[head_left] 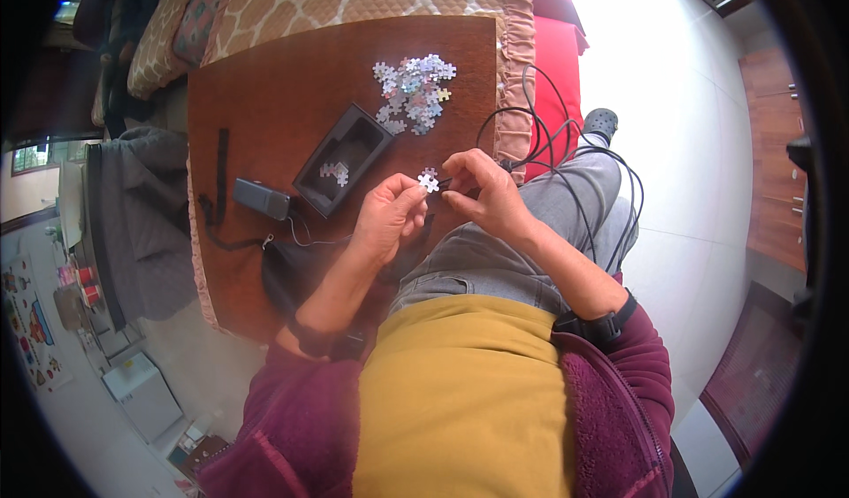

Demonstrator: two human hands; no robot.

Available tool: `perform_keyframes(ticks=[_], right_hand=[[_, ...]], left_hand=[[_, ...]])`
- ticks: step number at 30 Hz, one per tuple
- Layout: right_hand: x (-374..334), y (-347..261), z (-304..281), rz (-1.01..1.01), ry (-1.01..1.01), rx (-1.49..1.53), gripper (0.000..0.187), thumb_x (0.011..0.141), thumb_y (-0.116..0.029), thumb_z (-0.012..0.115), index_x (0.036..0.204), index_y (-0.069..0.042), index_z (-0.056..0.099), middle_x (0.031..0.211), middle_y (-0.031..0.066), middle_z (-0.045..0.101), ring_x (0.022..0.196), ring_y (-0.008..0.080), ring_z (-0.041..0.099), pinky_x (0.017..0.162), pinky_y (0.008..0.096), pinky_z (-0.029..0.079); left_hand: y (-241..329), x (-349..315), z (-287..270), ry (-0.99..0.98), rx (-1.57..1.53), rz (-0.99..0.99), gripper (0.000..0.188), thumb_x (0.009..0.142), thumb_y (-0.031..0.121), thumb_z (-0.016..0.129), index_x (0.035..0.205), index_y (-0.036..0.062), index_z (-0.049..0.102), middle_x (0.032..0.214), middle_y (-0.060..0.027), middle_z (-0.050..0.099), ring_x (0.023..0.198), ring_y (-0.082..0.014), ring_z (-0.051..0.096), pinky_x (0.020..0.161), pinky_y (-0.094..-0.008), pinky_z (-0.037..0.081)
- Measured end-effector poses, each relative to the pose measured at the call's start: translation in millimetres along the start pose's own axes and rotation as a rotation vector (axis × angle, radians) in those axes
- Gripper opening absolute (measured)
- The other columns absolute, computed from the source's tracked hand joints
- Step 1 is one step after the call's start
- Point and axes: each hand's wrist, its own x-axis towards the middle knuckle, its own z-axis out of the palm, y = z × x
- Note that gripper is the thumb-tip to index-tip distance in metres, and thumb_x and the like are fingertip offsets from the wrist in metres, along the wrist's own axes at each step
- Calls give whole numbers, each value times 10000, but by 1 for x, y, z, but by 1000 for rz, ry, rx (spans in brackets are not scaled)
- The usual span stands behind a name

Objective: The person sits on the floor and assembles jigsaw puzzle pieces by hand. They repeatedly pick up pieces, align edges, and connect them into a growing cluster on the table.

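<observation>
My left hand (389, 217) pinches a pale jigsaw puzzle piece (428, 180) between thumb and fingertips, above the near edge of the wooden table. It may be more than one piece joined; this is too small to tell. Close to its right side is my right hand (485, 192), thumb and forefinger curved and apart, with nothing plainly between them. Just beyond my left hand lies an open black box (309, 178), tilted on the tabletop, with a few puzzle pieces (334, 173) inside. A loose heap of puzzle pieces (413, 93) lies farther off.
The brown table (256, 100) carries a dark grey oblong device (261, 198) with a thin cable, a black strap (222, 166) and a black bag (296, 272). Black cables (566, 126) loop over my right leg. A red cover (557, 82) hangs beyond the frilled cloth.
</observation>
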Motion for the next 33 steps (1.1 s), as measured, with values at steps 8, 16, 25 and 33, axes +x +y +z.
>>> perform_keyframes(ticks=[8, 16, 25, 33], right_hand=[[-5, 8, 4, 98, -56, -5, 344, 754, -4, 758, 1051, -15, 587, 898, 70, 583, 740, 125, 596, 661, 267, 514], [-7, 2, 2, 0, -105, 60, 408, 747, 23, 719, 1129, -59, 602, 936, 77, 584, 758, 173, 602, 682, 292, 518], [-8, 1, 1, -136, -196, -57, 306, 766, 60, 625, 1059, -24, 640, 892, 120, 621, 798, 249, 649, 703, 331, 521], [-12, 4, -1, 61, -194, 103, 188, 828, 5, 654, 1015, -5, 643, 839, 77, 661, 794, 139, 651, 715, 295, 531]], left_hand=[[-5, 0, 2, 17, 49, 1, 108, 934, 139, 623, 857, 91, 564, 690, 1, 597, 497, -34, 518, 392, -153, 353], [-3, 0, -4, -40, 173, -21, 83, 927, 114, 567, 856, 71, 561, 682, -17, 599, 517, -53, 519, 443, -150, 354], [-2, 4, -4, -76, 385, -69, 78, 920, 122, 537, 877, 73, 579, 658, 2, 601, 505, -29, 479, 467, -157, 353], [-6, 5, -6, -58, 365, 5, 157, 971, 202, 576, 904, 60, 593, 704, 2, 616, 562, -37, 524, 492, -149, 378]])
